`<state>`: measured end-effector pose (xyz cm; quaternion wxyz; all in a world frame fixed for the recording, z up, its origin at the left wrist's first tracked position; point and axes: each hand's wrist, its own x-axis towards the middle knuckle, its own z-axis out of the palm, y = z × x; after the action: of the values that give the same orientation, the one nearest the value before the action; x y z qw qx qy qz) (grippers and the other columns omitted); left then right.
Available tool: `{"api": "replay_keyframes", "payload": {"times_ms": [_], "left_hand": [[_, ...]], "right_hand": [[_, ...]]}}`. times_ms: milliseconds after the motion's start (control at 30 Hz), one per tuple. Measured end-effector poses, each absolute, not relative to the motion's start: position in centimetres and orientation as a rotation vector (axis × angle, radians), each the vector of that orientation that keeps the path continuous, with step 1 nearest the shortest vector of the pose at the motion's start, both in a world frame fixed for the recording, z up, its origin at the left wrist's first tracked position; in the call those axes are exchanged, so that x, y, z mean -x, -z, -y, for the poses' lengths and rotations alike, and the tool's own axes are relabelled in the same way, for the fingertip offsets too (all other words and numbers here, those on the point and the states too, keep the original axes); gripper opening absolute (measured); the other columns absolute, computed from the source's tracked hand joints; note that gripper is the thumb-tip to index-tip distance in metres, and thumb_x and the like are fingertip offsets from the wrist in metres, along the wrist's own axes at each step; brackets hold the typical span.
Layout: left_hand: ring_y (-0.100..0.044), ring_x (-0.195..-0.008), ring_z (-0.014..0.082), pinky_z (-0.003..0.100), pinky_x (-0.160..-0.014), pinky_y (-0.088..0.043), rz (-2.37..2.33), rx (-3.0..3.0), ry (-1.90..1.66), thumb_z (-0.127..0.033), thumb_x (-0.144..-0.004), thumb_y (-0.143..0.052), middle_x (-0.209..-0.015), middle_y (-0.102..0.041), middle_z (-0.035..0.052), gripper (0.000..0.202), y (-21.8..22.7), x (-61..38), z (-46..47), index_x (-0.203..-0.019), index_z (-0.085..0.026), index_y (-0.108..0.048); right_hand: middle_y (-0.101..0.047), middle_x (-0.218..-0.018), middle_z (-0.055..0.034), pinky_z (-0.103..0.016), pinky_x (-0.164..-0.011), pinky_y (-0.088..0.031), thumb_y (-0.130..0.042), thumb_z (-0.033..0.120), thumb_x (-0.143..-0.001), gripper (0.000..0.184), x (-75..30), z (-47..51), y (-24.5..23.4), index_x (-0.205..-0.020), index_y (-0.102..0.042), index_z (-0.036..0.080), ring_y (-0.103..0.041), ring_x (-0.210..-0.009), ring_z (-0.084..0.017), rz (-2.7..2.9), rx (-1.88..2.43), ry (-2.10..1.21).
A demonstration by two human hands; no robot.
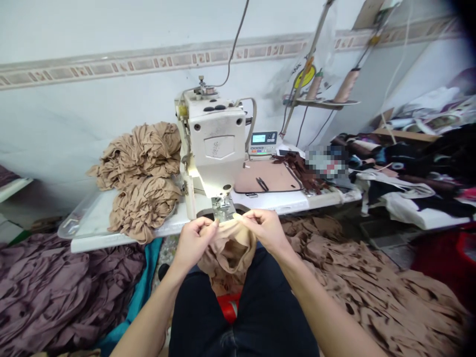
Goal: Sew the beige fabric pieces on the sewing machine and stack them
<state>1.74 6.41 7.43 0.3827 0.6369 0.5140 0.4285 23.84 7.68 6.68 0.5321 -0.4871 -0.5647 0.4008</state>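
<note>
A tan fabric piece (229,250) hangs over my lap, its top edge stretched between both hands just in front of the sewing machine's presser foot (224,206). My left hand (193,241) pinches the left end of that edge, fingers closed. On the right end my right hand (262,229) is closed in the same way. The white sewing machine (213,144) stands right behind the hands on a white table (100,223).
Two heaps of tan fabric (143,173) lie on the table left of the machine. A control panel (263,141), scissors (262,184) and dark brown scraps (301,171) sit to its right. Purple fabric (55,292) covers the floor on the left, tan pieces (372,292) on the right.
</note>
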Motion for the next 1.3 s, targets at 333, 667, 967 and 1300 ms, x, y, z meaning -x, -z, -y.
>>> {"api": "replay_keyframes", "payload": {"times_ms": [333,667,967,1300], "left_hand": [[-0.044,-0.056,0.0107,0.020,-0.057,-0.038,-1.174,-1.317,-1.316,-0.045,-0.087,-0.078,-0.063,-0.046,-0.0090,0.034,-7.2,-3.4,-9.0,-0.096,-0.021,-0.056],[-0.047,-0.059,0.0101,0.020,-0.060,-0.040,-1.081,-1.280,-1.336,-0.048,-0.088,-0.079,-0.067,-0.046,-0.0088,0.037,-7.0,-4.1,-10.3,-0.098,-0.021,-0.056],[-0.061,-0.070,0.0159,0.024,-0.066,-0.046,-1.290,-1.445,-1.269,-0.055,-0.097,-0.067,-0.077,-0.067,0.0007,0.038,-3.5,-0.5,-7.8,-0.096,-0.018,-0.068],[-0.064,-0.074,0.0180,0.025,-0.071,-0.049,-1.372,-1.564,-1.326,-0.049,-0.090,-0.075,-0.077,-0.071,0.0025,0.033,-3.2,4.5,-9.3,-0.081,-0.017,-0.075]], "right_hand": [[-0.053,-0.059,0.0016,-0.029,-0.059,-0.038,-0.078,0.056,-0.084,0.044,-24.6,-10.2,-5.6,-0.064,-0.069,0.018,-0.046,-0.060,-0.016,1.307,1.142,-0.917],[-0.050,-0.058,0.0031,-0.029,-0.058,-0.032,-0.081,0.052,-0.081,0.042,-24.8,-11.2,-5.3,-0.062,-0.067,0.017,-0.043,-0.059,-0.014,1.249,1.146,-0.943],[-0.074,-0.086,-0.0065,-0.031,-0.073,-0.050,-0.076,0.048,-0.093,0.031,-24.7,-6.9,0.7,-0.084,-0.078,0.018,-0.065,-0.080,-0.022,1.162,1.184,-0.735],[-0.075,-0.108,-0.0079,-0.028,-0.071,-0.057,-0.074,0.063,-0.093,0.051,-17.5,-5.1,0.6,-0.120,-0.075,0.019,-0.070,-0.088,-0.022,1.298,0.874,-1.371]]}}
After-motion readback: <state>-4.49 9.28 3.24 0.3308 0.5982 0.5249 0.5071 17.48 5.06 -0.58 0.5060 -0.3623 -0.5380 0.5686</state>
